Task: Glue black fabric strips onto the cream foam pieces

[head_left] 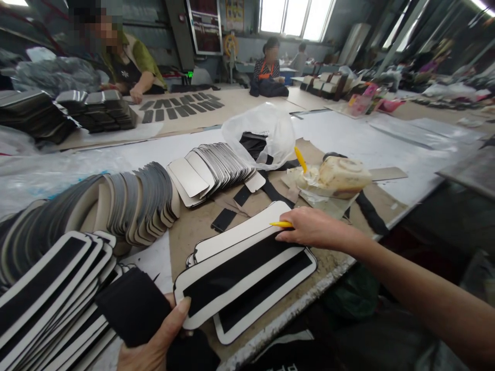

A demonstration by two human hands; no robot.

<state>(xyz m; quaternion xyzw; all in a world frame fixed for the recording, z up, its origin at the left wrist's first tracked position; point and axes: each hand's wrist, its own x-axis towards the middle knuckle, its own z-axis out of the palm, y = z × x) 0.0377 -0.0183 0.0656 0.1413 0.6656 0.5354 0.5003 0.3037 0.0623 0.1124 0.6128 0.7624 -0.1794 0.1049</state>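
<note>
My left hand [158, 337] grips a black fabric piece [133, 309] at the near edge, its thumb pressing the left end of a white panel with a black centre strip [235, 275]. My right hand [315, 229] is closed around a thin yellow tool [281, 224], its tip resting on the far end of that panel. Two similar panels lie under it, one toward me [266, 299] and one farther away [240, 232].
Fanned stacks of panels lie at left [50, 293], grey ones [127, 201] and silver-white ones [212, 167] farther back. A glue pot [342, 178] and plastic bag [266, 134] sit beyond. Other people work at far tables. The table edge [294, 314] runs close by.
</note>
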